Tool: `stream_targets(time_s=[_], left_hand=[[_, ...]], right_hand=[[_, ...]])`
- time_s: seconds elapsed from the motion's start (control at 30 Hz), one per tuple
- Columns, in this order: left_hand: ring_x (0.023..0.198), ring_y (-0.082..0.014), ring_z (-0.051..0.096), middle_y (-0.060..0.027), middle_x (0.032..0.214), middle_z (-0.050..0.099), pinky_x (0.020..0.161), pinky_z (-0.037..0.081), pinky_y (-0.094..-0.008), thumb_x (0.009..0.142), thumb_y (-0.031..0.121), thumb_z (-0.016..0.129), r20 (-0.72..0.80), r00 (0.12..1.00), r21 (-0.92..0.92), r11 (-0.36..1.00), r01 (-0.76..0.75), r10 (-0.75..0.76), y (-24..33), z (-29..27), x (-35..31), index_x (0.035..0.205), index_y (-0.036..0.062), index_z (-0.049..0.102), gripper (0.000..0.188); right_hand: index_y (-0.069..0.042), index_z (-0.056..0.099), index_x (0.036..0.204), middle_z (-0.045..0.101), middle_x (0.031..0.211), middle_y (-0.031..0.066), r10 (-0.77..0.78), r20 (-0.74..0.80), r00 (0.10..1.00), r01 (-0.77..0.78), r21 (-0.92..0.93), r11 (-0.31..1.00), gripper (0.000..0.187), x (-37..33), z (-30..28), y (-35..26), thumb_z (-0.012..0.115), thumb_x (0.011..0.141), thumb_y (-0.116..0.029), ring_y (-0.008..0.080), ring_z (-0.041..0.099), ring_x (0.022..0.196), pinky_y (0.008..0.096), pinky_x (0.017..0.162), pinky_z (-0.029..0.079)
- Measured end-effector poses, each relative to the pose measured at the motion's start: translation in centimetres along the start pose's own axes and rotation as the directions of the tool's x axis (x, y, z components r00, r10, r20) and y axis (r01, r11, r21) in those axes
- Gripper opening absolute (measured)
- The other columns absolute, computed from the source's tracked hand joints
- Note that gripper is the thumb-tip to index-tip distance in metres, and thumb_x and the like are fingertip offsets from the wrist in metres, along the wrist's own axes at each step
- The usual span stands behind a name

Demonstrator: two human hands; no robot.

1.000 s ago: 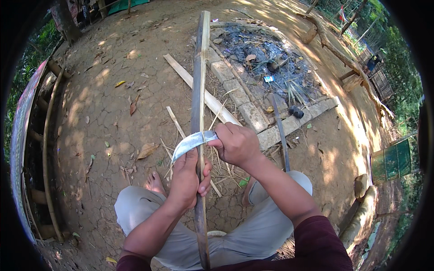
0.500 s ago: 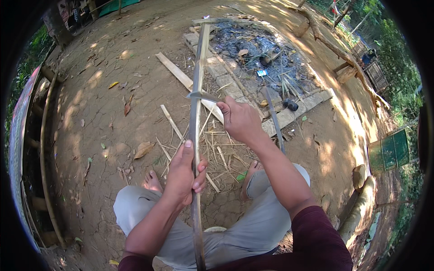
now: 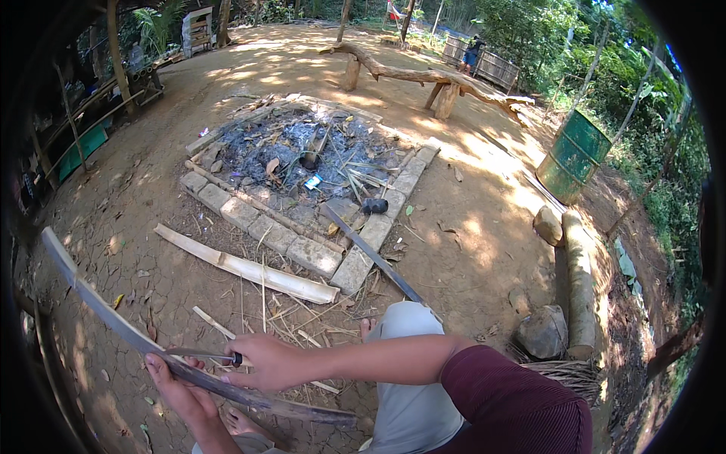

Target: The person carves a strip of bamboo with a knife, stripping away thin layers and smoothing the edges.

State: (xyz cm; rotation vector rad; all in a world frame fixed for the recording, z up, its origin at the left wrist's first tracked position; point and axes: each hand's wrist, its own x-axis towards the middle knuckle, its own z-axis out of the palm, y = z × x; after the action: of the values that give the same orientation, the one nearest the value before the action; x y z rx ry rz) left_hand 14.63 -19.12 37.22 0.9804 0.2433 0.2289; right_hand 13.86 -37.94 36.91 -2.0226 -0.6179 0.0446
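A long, dark-edged bamboo strip [image 3: 106,314] slants across the lower left, its far end up at the left and its near end beside my knee. My left hand [image 3: 189,399] grips it from below, thumb on one side and fingers on the other. Closed round the black handle of a small knife [image 3: 237,359] is my right hand [image 3: 280,365]. The knife's blade lies against the strip close to my left thumb. Shavings and thin slivers [image 3: 280,318] litter the dirt beyond my hands.
A block-edged fire pit [image 3: 249,223] full of ash lies ahead. A long machete [image 3: 378,261] leans on its corner by a black object [image 3: 374,206]. Split bamboo [image 3: 242,266] lies before it. At right are a green drum [image 3: 572,157], log [image 3: 579,287] and stone [image 3: 543,333]; a person [image 3: 472,54] is far off.
The view has swung right and up. The strip has gone from nearly upright to slanting at lower left. The knife has come down the strip, close to my left hand.
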Motion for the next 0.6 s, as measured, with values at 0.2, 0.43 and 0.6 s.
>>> stream_targets(time_s=[0.2,0.43,0.6], left_hand=[[0.101,-0.0223,0.062,-0.0101,0.115,0.058,0.091,0.051,-0.0351,0.106,0.041,0.051,-0.123,0.988,0.072,0.994,-0.088,0.096,-0.9,-1.1,0.7,0.139,0.0069,0.046,0.048],[0.114,-0.0244,0.059,-0.0101,0.127,0.058,0.097,0.046,-0.0384,0.103,0.042,0.056,-0.045,0.995,0.138,0.987,-0.078,0.085,-0.4,-1.1,0.6,0.144,0.0081,0.043,0.055],[0.113,-0.0177,0.055,-0.0094,0.136,0.053,0.093,0.044,-0.0347,0.105,0.037,0.055,-0.132,0.989,0.290,0.956,-0.028,0.069,-0.5,-0.6,0.4,0.144,0.0020,0.047,0.053]], right_hand=[[0.002,0.067,0.102,0.069,0.090,0.0240,0.248,0.162,0.955,-0.268,0.112,0.957,0.033,-0.7,0.3,0.9,0.073,0.091,-0.028,0.0375,0.069,0.088,0.0444,0.080,0.052],[0.000,0.067,0.104,0.068,0.091,0.0250,0.261,-0.003,0.965,-0.257,0.164,0.952,0.027,-1.4,0.4,1.8,0.073,0.090,-0.022,0.0408,0.068,0.091,0.0468,0.082,0.051],[0.000,0.064,0.096,0.066,0.084,0.0229,0.252,-0.141,0.957,-0.253,0.012,0.967,0.021,-0.4,-2.1,1.6,0.071,0.088,-0.017,0.0433,0.065,0.085,0.0506,0.076,0.049]])
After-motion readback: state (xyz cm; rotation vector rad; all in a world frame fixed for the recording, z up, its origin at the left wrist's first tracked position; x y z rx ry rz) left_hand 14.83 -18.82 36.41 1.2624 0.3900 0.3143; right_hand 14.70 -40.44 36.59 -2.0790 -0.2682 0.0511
